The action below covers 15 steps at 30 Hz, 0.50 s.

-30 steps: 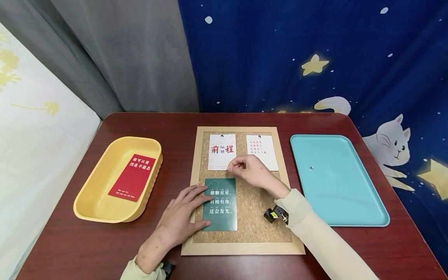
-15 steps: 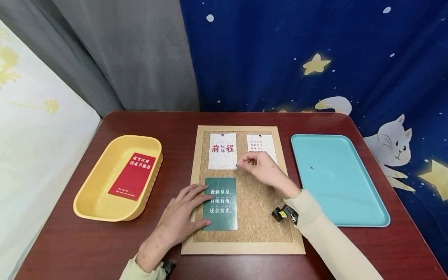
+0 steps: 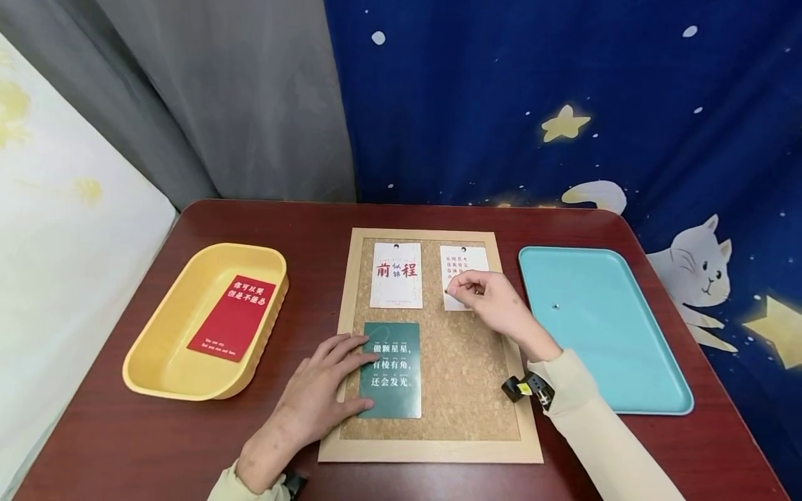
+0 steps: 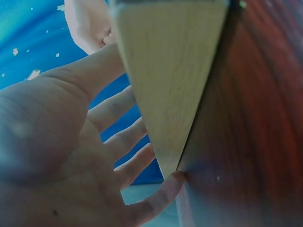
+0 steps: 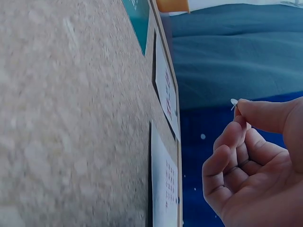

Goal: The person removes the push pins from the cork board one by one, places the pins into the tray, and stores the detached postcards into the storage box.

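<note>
My left hand point(image 3: 319, 390) rests along the left frame of a corkboard point(image 3: 470, 390), its fingertips and thumb lying on the edge of a green card point(image 3: 391, 396) with white writing. In the left wrist view its fingers reach past the wooden frame point(image 4: 165, 71). My right hand point(image 3: 498, 303) hovers at the lower part of the right white card point(image 3: 460, 257) and covers some of it. Between its thumb and forefinger it pinches a small thumbtack point(image 5: 234, 102), seen in the right wrist view. Another white card point(image 3: 397, 292) with red and blue characters lies at the board's upper left.
To the left stands a yellow basin point(image 3: 163, 334) holding a red card point(image 3: 232, 320). A turquoise tray point(image 3: 626, 348) on the right carries one small shiny tack point(image 3: 555, 307). Dark pins show at the tops of both white cards. The reddish-brown table point(image 3: 313, 236) surrounds the board.
My right hand has moved rightward from beside the left white card to the right white card, still pinching the thumbtack. The left hand has stayed at the green card. The head view has shifted slightly.
</note>
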### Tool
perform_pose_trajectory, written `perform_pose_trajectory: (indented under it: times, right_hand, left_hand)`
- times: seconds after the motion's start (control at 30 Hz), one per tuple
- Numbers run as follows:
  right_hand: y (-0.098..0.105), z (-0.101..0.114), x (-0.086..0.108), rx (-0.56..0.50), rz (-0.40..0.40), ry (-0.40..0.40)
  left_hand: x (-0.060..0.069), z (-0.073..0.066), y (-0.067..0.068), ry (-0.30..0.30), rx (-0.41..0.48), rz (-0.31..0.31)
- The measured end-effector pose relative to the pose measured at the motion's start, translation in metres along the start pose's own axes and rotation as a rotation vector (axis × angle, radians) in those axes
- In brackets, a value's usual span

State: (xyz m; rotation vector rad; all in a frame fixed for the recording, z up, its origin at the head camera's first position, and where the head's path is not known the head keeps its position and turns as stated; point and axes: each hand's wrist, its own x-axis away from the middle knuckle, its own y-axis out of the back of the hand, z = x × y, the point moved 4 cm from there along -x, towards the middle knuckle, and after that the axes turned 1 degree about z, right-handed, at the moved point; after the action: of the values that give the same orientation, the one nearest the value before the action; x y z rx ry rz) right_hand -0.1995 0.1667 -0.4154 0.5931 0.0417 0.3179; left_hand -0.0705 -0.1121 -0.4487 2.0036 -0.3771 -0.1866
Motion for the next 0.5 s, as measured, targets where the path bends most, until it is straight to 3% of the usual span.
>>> perform_pose_trajectory:
  times: [0.5]
  right_hand:
    - [0.016, -0.014, 0.007, -0.01, -0.062, 0.006]
  left_hand:
    - [-0.001, 0.001, 0.002, -0.002, -0.003, 0.003]
